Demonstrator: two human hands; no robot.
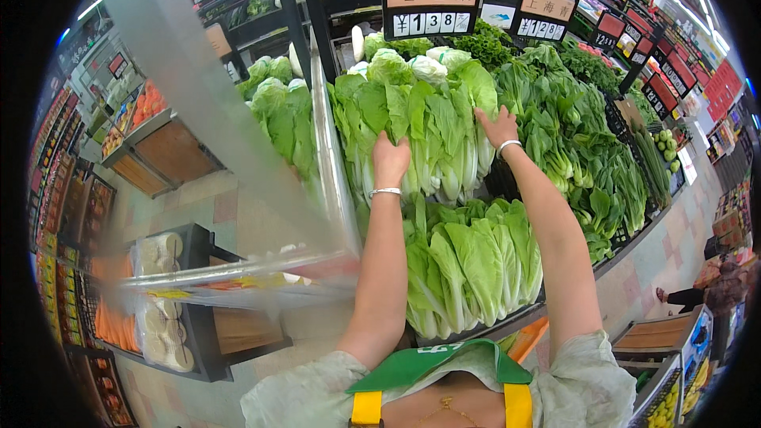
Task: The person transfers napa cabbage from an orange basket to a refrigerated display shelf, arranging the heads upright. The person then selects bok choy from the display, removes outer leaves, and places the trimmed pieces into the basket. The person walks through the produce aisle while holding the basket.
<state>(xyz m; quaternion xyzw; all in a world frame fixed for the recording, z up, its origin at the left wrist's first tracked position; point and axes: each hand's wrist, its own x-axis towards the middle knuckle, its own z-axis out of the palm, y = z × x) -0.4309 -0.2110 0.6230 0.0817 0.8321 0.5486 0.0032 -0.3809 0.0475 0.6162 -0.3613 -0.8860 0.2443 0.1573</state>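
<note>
My left hand (390,157) rests against an upper row of upright light-green leafy lettuce or cabbage (437,131), its fingers partly hidden among the leaves. My right hand (499,128) is at the right end of that row, fingers apart and touching the outer leaf, beside the darker bok choy (565,113). Between my forearms and nearer to me stands a lower row of the same pale-stemmed greens (475,261). Behind the upper row lie round, pale-green cabbages (410,65), some of them wrapped.
A mirror-like panel with a metal edge (333,148) borders the greens on the left. Price signs (431,3) stand above the display. To the left, a floor stand holds carrots (113,321) and bagged white vegetables (163,333). A person (722,288) is in the aisle at right.
</note>
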